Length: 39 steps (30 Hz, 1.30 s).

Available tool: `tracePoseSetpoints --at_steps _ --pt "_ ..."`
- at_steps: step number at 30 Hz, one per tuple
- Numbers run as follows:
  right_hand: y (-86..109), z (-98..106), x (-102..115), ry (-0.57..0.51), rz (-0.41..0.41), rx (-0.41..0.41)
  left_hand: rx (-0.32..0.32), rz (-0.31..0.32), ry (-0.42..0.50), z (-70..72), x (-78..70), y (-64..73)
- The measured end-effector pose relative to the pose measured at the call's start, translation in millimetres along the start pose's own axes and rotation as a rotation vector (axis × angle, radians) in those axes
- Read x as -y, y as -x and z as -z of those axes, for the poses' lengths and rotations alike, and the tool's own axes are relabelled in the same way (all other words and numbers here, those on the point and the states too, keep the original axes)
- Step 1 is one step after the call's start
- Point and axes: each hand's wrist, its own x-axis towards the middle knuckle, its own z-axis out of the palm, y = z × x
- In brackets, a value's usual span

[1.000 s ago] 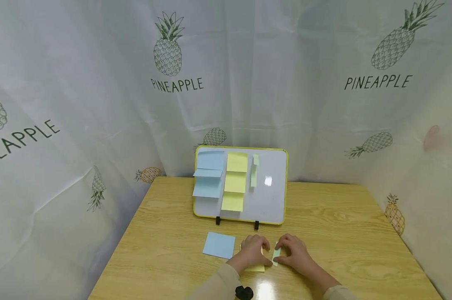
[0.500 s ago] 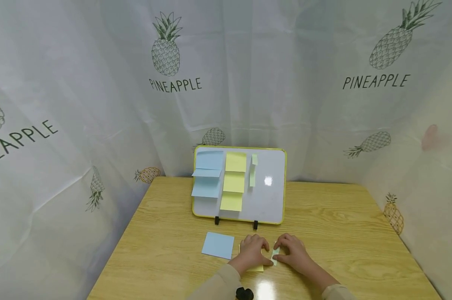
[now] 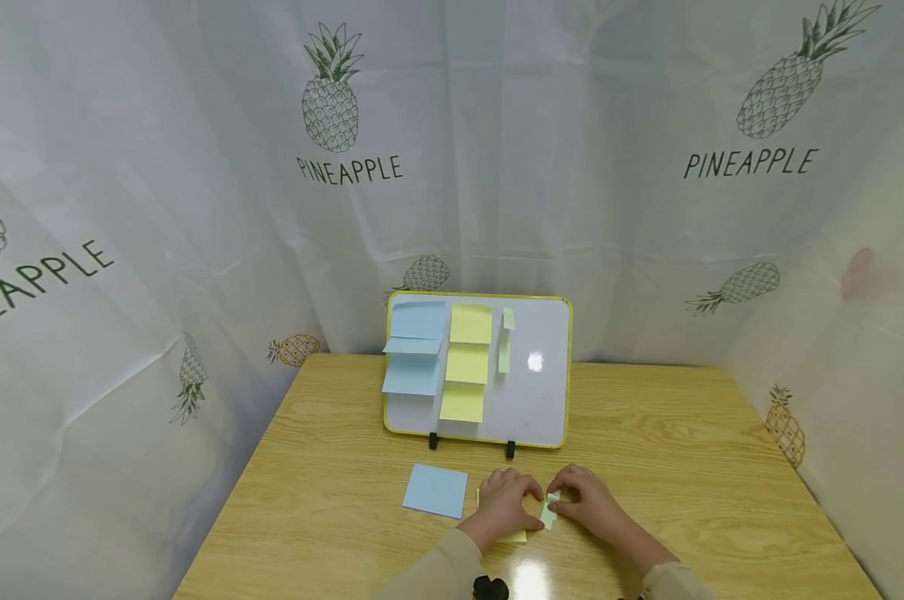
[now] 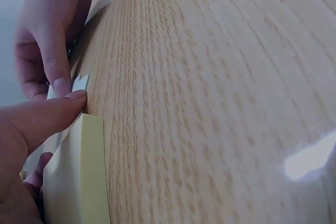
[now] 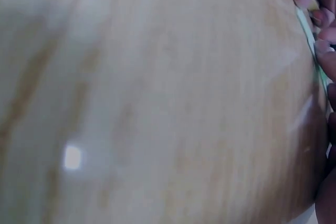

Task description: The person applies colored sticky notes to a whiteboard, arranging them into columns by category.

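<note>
A narrow pad of pale green sticky notes point(image 3: 547, 520) lies on the wooden table between the two hands. My left hand point(image 3: 502, 504) holds it from the left with thumb and index finger, and arches over a yellow sticky note pad point(image 3: 513, 537). From the right, my right hand point(image 3: 588, 504) pinches the top green note, which sits slightly askew on the pad. In the left wrist view the left thumb point(image 4: 58, 116) presses beside the yellow pad's corner. Only a sliver of the green pad point(image 5: 305, 27) shows in the right wrist view.
A blue sticky note pad point(image 3: 435, 491) lies left of the hands. Behind stands a yellow-framed whiteboard point(image 3: 537, 408) on black feet, bearing blue notes point(image 3: 414, 373), yellow notes point(image 3: 467, 363) and narrow green notes point(image 3: 505, 350). A pineapple-print curtain point(image 3: 541, 167) hangs around the table.
The right thumb and index finger have drawn closer together and now pinch the top green note, which has shifted on its pad. The left hand stays almost still.
</note>
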Motion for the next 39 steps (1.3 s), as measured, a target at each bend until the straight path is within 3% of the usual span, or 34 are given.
tracePoseSetpoints --at_steps 2,7,14,27,32,39 --pt "-1.3 3 -2 -0.044 -0.012 0.034 0.009 -0.001 0.012 0.3 0.4 0.1" --pt "-3.6 11 -7 -0.228 -0.135 0.150 0.028 0.006 0.035 1.1 0.9 -0.3" --pt "-8.5 23 2 -0.337 -0.226 0.181 0.022 -0.004 0.006 1.1 0.2 -0.6" --pt "-12.5 26 -5 -0.424 -0.255 0.187 0.040 -0.011 -0.064 1.7 -1.4 -0.2" --pt "-13.6 28 -8 -0.432 -0.257 0.208 0.065 -0.001 -0.070 3.5 -3.3 -0.1" --pt "-15.1 33 -14 -0.521 -0.254 0.253 0.074 0.006 -0.053 2.2 -2.8 -1.9"
